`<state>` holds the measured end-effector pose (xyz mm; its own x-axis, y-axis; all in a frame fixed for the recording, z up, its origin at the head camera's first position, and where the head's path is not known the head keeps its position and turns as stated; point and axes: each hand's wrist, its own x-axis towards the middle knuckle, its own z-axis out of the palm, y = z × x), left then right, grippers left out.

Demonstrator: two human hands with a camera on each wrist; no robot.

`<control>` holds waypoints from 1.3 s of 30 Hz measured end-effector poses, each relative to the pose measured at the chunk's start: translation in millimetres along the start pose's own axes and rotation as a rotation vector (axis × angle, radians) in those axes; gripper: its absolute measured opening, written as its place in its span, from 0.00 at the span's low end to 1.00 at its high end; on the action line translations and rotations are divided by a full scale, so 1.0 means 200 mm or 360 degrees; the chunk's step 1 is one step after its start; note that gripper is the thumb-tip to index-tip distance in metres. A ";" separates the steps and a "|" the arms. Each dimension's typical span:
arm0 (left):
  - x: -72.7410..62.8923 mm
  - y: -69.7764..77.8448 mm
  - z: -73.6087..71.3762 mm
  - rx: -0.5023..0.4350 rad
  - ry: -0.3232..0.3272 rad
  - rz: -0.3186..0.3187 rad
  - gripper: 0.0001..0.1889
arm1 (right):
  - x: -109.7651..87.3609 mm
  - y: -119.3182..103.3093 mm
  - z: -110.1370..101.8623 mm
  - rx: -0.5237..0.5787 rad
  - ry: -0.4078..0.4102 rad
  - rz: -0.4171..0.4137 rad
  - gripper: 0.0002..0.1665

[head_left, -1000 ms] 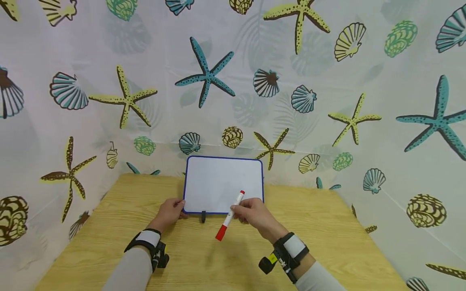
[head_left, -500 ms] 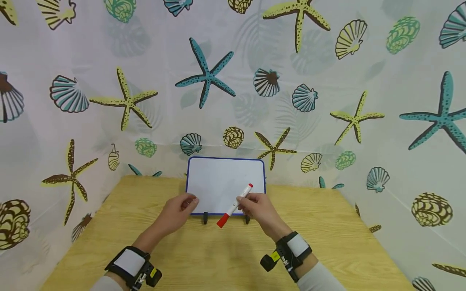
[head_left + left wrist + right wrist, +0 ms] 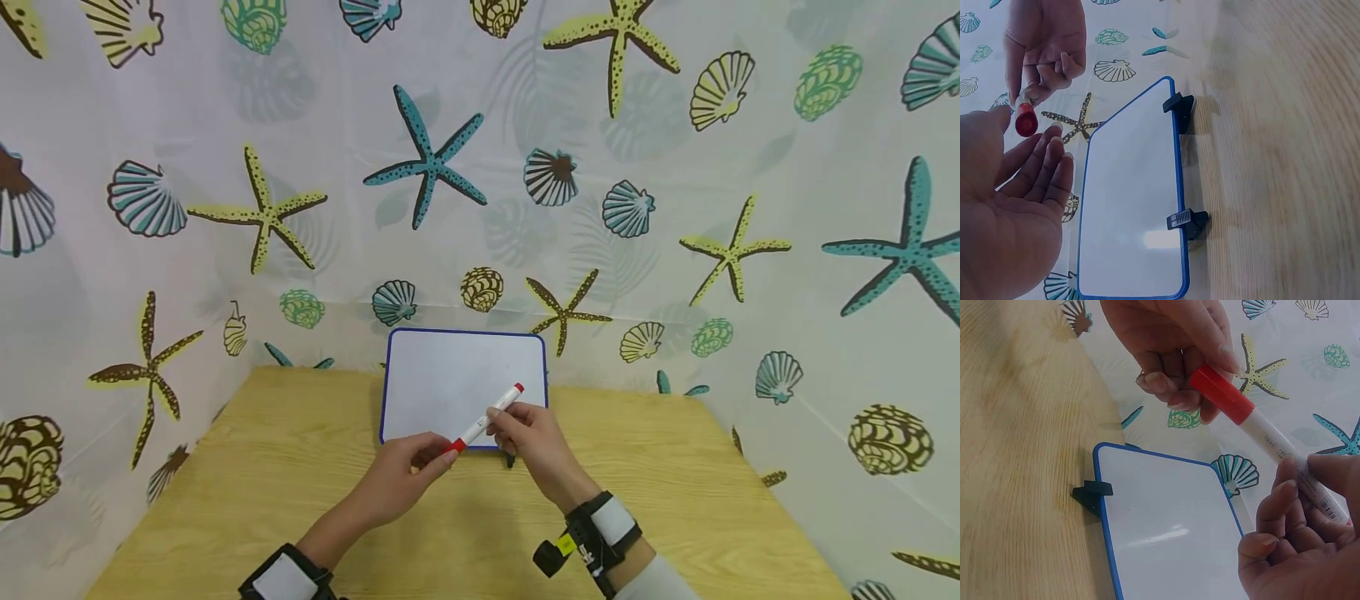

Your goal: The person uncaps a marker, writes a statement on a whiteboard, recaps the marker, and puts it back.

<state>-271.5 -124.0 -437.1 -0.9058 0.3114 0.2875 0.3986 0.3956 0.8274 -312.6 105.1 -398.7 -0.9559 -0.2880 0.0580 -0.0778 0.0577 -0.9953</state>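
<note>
A white marker with a red cap [image 3: 487, 422] is pinched by my right hand [image 3: 536, 446] around its barrel, in front of the whiteboard [image 3: 450, 375]. The marker slants, its red cap end pointing down and left. My left hand [image 3: 397, 479] is at the cap, thumb and fingers on either side of it. In the left wrist view, the red cap [image 3: 1026, 122] sits between thumb and fingertips with a small gap visible. The right wrist view shows the cap [image 3: 1222, 394] near the left fingers, and the printed barrel held in the right fingers.
The blue-framed whiteboard stands upright near the table's back, on black clip feet; one foot [image 3: 1188, 222] and another foot [image 3: 1179, 105] show in the left wrist view. Behind the wooden table [image 3: 637, 500] hangs a cloth [image 3: 480, 233] with starfish and shells.
My left hand has left the whiteboard's lower left edge and moved right to the marker's cap. My right hand has raised the marker slightly and stayed close to the same place.
</note>
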 end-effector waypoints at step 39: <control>0.06 0.03 -0.01 -0.0124 -0.0079 -0.0035 0.13 | 0.02 0.05 0.08 0.0296 -0.0155 0.0091 0.16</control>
<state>-280.5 -119.6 -428.2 -0.9052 0.3464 0.2463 0.3646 0.3349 0.8689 -313.0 89.8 -408.6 -0.9246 -0.3808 0.0021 0.0382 -0.0982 -0.9944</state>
